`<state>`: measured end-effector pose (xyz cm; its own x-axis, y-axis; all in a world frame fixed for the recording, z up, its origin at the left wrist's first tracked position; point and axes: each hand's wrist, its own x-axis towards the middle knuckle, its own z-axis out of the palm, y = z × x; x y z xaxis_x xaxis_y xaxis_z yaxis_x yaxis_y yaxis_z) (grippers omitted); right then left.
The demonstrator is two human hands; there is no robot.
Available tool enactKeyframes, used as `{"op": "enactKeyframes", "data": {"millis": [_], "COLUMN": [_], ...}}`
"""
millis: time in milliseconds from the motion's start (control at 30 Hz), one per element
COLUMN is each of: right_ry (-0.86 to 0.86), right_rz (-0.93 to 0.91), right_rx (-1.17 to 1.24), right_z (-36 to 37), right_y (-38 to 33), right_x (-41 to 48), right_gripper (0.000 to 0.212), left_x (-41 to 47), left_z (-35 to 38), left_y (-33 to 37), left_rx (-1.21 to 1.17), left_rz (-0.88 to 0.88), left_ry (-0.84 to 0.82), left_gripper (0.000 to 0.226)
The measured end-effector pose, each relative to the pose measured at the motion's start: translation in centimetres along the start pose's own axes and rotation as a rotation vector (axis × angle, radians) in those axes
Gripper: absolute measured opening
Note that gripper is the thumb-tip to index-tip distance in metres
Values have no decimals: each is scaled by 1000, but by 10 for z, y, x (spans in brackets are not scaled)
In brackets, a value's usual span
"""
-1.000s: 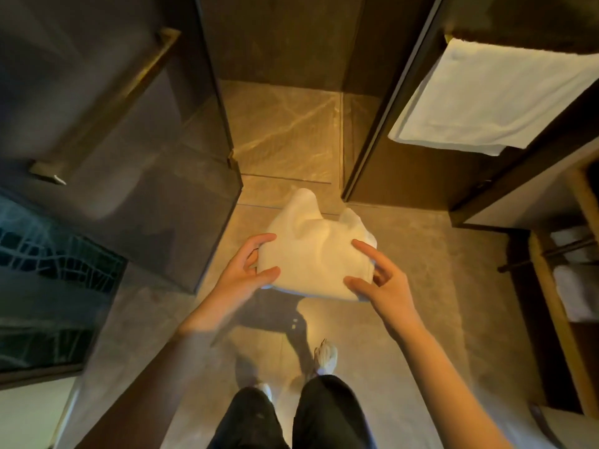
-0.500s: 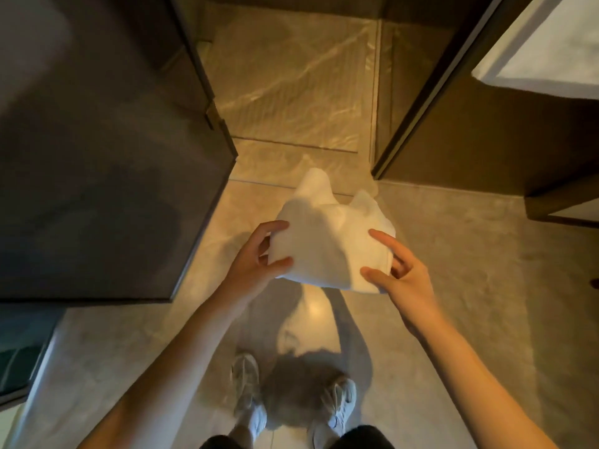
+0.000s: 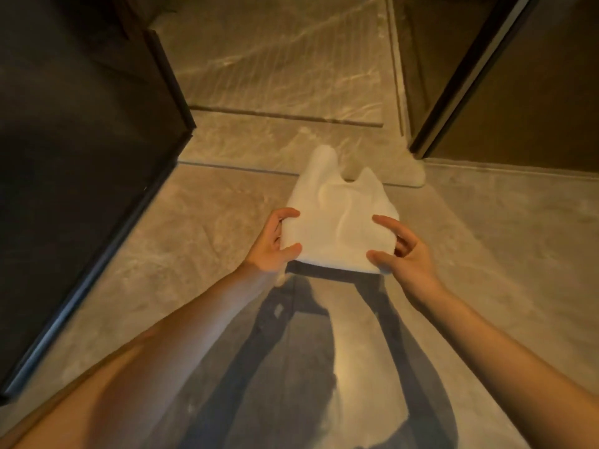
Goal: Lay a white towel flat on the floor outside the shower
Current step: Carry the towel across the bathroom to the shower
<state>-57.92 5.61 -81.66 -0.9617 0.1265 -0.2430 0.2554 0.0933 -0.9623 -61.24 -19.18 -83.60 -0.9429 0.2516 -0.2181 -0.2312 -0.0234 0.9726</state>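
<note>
A folded white towel (image 3: 337, 218) is held between both hands, low over the beige marble floor (image 3: 194, 228), just in front of the shower threshold. My left hand (image 3: 272, 244) pinches its left edge with thumb under and fingers over. My right hand (image 3: 405, 251) grips its right edge the same way. The towel's far end droops in two soft lobes toward the threshold. A dark shadow lies on the floor right under its near edge.
The dark glass shower door (image 3: 81, 157) stands open at the left, its lower edge running diagonally. A dark door frame (image 3: 460, 79) rises at the right. The raised threshold strip (image 3: 259, 147) crosses the floor ahead, with the shower floor (image 3: 275, 59) beyond.
The view has dropped closer to the floor and tilted down. Both hands have lowered the towel, and my shoes and the hanging towel on the right are out of sight.
</note>
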Motion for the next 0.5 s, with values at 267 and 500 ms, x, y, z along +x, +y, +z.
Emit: {"op": "enactKeyframes", "data": {"millis": [267, 500], "right_ry": [-11, 97], "right_rz": [242, -165], "right_rx": [-56, -897], "right_z": [3, 8], "right_y": [116, 98], "right_x": [1, 20], "right_gripper": [59, 59], "left_x": [-10, 18], "left_z": [-14, -2], "left_y": [-107, -79], "left_rx": [98, 1176], "left_rz": [-367, -9], "left_ry": [-52, -30], "left_gripper": [51, 69]}}
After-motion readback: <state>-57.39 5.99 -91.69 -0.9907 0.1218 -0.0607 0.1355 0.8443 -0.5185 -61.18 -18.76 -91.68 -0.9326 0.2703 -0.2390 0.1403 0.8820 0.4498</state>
